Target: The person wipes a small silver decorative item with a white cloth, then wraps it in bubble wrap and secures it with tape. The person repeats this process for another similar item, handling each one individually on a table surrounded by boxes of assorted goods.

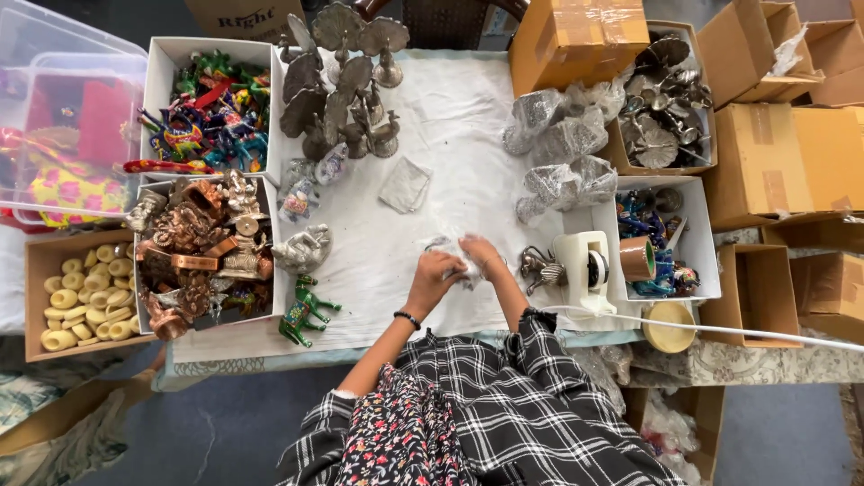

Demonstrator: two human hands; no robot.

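a: while you scan from the left, what sits farthest out from the fingers?

b: well off to their left, a box of copper-coloured figurines [202, 256], then a silver elephant figure [303, 249] and two green toy horses [304, 310] lying on the white-covered desk [378, 261], nearer but still apart.

a: and the hands themselves?

b: left hand [436, 273] and right hand [482, 256] meet in the middle, both on a small clear-wrapped bundle [462, 263]. it lies between them, its long axis running roughly left to right, so neither hand is nearer; each has an end.

a: how do the fingers stand?

b: curled in and clenched around the wrap on both sides, touching it, not spread. what is inside the wrap is too small to tell.

a: to the right of them?

b: just beside the right fingers a small metal figure [538, 268], then a white tape dispenser [583, 270], and beyond it a brown tape roll [637, 258] in a white box.
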